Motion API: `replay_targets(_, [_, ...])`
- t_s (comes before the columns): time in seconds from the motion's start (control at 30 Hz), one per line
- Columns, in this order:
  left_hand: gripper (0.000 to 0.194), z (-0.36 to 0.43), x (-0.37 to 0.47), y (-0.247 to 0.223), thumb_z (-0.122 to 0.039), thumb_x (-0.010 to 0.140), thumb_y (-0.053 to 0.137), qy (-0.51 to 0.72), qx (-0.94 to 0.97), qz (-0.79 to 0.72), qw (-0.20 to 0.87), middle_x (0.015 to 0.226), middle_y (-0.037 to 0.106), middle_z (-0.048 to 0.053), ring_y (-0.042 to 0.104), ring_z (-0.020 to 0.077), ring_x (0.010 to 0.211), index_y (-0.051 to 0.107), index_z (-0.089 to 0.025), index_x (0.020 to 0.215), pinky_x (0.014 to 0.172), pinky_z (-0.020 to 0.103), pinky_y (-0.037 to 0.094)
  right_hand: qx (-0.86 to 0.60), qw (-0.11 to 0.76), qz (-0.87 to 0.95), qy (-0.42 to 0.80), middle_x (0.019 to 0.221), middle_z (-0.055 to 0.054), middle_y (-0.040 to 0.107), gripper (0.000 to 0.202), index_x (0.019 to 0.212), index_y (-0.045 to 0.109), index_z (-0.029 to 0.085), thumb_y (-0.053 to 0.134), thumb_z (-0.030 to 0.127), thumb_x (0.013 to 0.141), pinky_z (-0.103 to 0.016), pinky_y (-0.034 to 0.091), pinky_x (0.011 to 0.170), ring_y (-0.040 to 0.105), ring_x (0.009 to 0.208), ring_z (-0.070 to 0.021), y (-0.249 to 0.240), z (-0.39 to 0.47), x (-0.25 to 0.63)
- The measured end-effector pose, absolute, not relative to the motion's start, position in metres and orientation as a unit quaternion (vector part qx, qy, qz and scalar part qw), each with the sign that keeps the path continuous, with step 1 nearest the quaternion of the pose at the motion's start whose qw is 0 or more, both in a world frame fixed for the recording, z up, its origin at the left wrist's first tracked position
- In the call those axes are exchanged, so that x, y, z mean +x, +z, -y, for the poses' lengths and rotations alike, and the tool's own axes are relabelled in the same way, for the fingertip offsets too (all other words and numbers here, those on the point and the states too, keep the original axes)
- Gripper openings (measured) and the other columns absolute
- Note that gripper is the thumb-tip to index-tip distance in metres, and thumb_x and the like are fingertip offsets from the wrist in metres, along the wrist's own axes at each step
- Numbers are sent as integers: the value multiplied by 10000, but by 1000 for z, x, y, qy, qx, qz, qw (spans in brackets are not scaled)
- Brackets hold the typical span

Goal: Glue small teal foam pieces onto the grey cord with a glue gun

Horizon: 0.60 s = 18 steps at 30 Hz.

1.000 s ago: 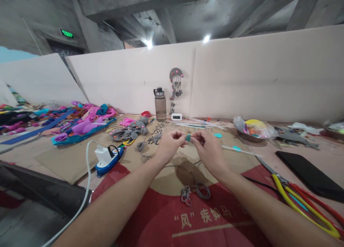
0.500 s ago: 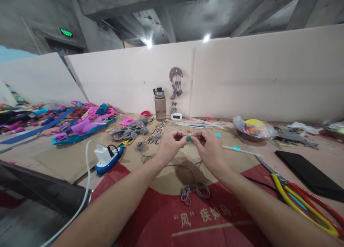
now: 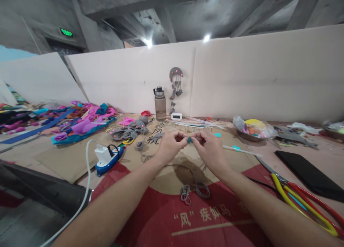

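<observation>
Moved hardly at all since a second ago, except for bringing the small teal piece [image 3: 189, 139] slightly lower. Pinch it from one side between thumb and index finger of the left hand [image 3: 170, 146] and from the other between thumb and index finger of the right hand [image 3: 210, 146], with remaining fingers curled in. Hold it in the air over the red and brown cardboard sheet [image 3: 156, 225], around the middle of the tabletop [image 3: 322, 155], well in from both side edges. Cannot tell its exact shape, mostly covered by fingertips. Have a gray cord [image 3: 185, 194] below, loosely coiled nearer the near edge. Have scissors [image 3: 279, 188] with yellow and red handles toward the near right corner, just beside a black phone [image 3: 309, 175]. See a blue power strip [image 3: 109, 164] on the left side and, farther back, a pile of gray felt pieces [image 3: 129, 132]. Find a water bottle [image 3: 160, 109] standing upright at the far edge, near a white digital clock [image 3: 176, 116].
</observation>
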State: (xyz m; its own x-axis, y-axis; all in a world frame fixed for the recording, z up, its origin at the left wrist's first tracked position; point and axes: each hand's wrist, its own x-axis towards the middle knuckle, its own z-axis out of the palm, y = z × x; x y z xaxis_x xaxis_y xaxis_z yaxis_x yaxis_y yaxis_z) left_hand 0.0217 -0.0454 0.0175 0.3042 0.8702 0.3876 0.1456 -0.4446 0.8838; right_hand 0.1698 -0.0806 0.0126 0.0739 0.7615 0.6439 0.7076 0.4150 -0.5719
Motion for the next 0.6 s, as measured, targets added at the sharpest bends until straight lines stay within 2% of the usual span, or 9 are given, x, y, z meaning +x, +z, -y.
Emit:
replay_targets(0.27, [114,41,20,14,-253,707,577,454,729,-341,382,607,574,-9,491,82,535,624,-150,712,526,198,402,-551,482,680,24,647,-5,550,93,723,574,193,514,249,766,-270,323,562,455,596,-139,12,81,170])
replay_targets(0.47, [119,36,13,15,-256,711,570,403,766,-340,367,586,573,-11,500,85,510,625,-150,704,509,202,386,-538,471,685,138,567,35,463,122,687,537,195,485,269,769,-256,278,509,387,530,-117,10,80,172])
replay_targets(0.6, [130,36,12,16,-273,710,591,384,768,-344,380,567,568,-18,487,78,497,628,-149,710,508,198,371,-531,478,679,168,555,44,440,126,689,535,194,488,283,764,-252,273,496,372,521,-116,7,81,173])
